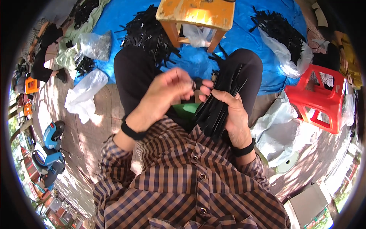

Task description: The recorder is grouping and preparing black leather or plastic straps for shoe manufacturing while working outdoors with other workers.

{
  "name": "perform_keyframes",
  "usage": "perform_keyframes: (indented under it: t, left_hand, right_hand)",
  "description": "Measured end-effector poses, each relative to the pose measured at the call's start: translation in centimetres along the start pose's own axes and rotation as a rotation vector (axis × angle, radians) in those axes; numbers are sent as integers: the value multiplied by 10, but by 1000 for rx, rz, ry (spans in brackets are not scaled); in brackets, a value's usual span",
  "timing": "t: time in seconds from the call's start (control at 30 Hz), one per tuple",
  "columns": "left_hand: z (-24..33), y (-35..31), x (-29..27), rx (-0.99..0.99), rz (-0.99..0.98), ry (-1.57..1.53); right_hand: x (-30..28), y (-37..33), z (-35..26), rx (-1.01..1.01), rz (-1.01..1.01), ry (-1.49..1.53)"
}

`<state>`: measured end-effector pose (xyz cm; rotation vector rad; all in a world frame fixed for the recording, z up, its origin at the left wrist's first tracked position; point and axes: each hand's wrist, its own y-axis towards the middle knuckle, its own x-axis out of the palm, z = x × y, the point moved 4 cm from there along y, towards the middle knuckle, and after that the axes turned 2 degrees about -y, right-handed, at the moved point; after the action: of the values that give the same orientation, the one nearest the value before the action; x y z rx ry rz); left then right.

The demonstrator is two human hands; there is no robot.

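My right hand [228,110] grips a thick bundle of flat black strips [218,103] that fans out over my right knee. Close beside it, my left hand [167,93] has its fingers curled against the bundle's upper end and pinches a small dark piece [197,83] there. Both hands are above my lap, between my dark-trousered knees. A bit of green [190,110] shows under the hands. Each wrist wears a black band.
A blue tarp [244,42] lies ahead with heaps of black strips [146,30] and a second heap [278,28]. An orange wooden stool [198,17] stands on it. A red plastic stool [318,97] is at right, clear plastic bags [85,93] at left, and a blue scooter [51,149] far left.
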<state>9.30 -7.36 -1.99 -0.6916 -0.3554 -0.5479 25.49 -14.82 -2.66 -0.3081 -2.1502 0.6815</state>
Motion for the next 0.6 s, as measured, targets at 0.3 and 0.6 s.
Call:
perform_keyframes:
  t: [0.3, 0.6]
  left_hand:
    - [-55, -80, 7, 110, 1, 34]
    - [-46, -92, -3, 71, -142, -110]
  right_hand:
    - [19, -23, 39, 85, -51, -13]
    - [31, -23, 42, 63, -112, -257]
